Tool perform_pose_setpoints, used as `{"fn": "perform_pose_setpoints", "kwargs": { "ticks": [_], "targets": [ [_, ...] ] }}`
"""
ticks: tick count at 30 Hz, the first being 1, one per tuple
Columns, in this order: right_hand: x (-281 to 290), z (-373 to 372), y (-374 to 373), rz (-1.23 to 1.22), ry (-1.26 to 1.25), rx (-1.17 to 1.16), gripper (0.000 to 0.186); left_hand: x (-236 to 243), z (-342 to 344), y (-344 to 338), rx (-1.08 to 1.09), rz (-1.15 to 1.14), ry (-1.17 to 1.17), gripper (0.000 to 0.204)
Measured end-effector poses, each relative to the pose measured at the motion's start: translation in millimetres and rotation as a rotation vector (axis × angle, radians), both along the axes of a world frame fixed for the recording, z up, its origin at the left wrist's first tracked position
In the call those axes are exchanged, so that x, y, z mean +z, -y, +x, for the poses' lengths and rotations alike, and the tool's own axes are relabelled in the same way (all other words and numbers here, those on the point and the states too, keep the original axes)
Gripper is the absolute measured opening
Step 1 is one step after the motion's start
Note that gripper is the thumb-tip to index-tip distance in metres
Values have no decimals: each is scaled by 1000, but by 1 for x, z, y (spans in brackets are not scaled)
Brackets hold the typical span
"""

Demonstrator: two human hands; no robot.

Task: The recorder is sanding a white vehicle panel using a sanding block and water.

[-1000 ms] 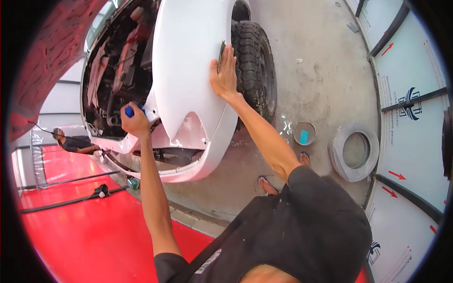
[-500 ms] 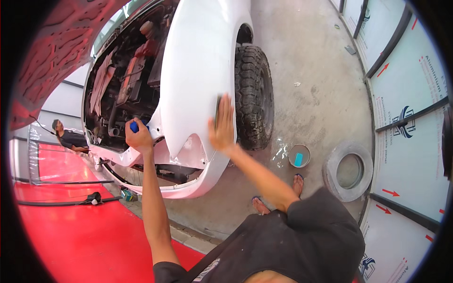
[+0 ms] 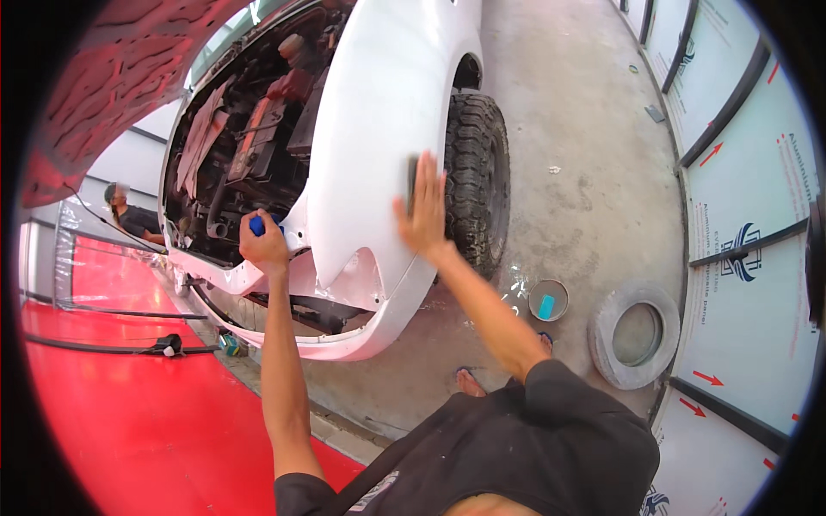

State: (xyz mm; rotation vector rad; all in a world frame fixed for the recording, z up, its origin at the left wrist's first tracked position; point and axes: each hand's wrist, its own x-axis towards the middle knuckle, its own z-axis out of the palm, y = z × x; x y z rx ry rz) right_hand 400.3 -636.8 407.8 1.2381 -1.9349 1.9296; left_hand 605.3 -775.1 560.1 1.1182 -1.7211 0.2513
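My right hand lies with fingers stretched out against the white front fender of a vehicle. A dark flat pad shows along the fingers' left side, pressed between hand and panel; its exact kind is unclear. Beside the fender's inner edge, my left hand is closed round a blue object, mostly hidden by the fingers. That hand is over the edge of the uncovered engine bay. Just right of my right hand is the knobbly front tyre.
A round tub holding a turquoise block stands on the concrete floor, near a loose wrapped tyre. Printed panels line the right side. A raised red hood and another person are at left.
My right hand and the dark pad have shifted slightly up along the fender. The whole view has moved a little, and the left hand keeps its hold on the blue object.
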Motion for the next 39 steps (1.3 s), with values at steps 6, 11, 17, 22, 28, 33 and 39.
{"fn": "perform_pose_setpoints", "kwargs": {
  "ticks": [6,11,17,22,28,33,39],
  "targets": [
    [18,-17,14,28,99,-24,77,0,0,-3,10,-7,-2,17],
    [9,25,-5,45,16,4,83,0,3,-2,-10,27,-11,16],
    [33,-18,17,96,37,-22,78,-1,-3,-2,-19,21,-14,18],
    [13,24,-4,68,-62,41,84,-2,3,1,-2,14,-6,20],
    [29,-11,11,112,2,7,77,-3,-6,-1,-41,19,-24,16],
    [17,33,-6,39,-8,13,75,-3,4,-4,-43,14,-18,15],
    [35,-3,13,91,-35,-38,75,-2,-6,-3,-62,21,-34,15]
  ]
}}
